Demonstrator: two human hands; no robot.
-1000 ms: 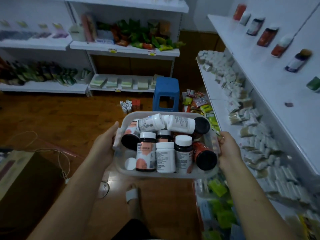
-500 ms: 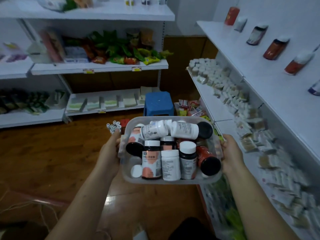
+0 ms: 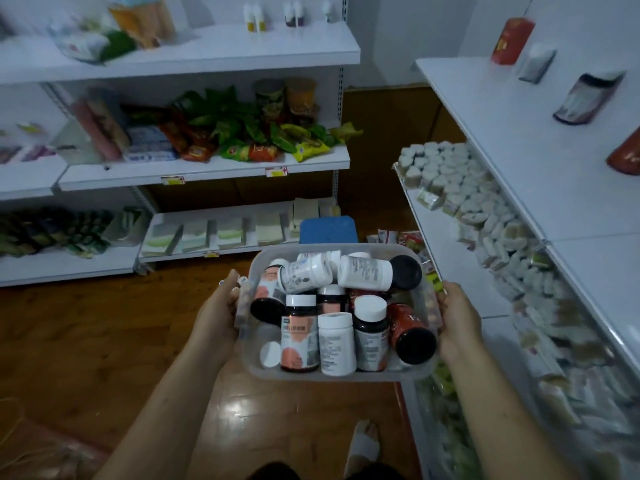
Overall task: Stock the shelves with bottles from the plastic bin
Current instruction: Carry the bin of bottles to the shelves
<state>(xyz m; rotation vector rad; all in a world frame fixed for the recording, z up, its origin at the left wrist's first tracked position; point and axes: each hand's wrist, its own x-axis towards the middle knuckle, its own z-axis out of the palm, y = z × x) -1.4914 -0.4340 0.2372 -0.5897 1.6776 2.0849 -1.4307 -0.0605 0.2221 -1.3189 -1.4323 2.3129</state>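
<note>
I carry a clear plastic bin (image 3: pixel 343 374) in front of me, low in the middle of the view. My left hand (image 3: pixel 218 315) grips its left wall and my right hand (image 3: pixel 459 323) grips its right wall. Several bottles fill it: a white bottle (image 3: pixel 336 342) standing at the front, a pink-labelled dark bottle (image 3: pixel 299 336) beside it, a red bottle with a black cap (image 3: pixel 410 332) lying at the right, and white bottles (image 3: pixel 365 271) lying on top. To the right runs a white upper shelf (image 3: pixel 502 143) with a few bottles lying spaced along it (image 3: pixel 585 97).
Below that shelf, a lower shelf (image 3: pixel 446 258) holds many small white packets. A blue stool (image 3: pixel 327 228) stands on the wooden floor just beyond the bin. Shelves with snack bags and boxes (image 3: pixel 242 140) line the back wall at the left. My foot (image 3: pixel 363 441) shows below.
The view has tilted up and moved closer to the shelves. The bin stays held in both hands at the same grip, and the bottles inside have not shifted.
</note>
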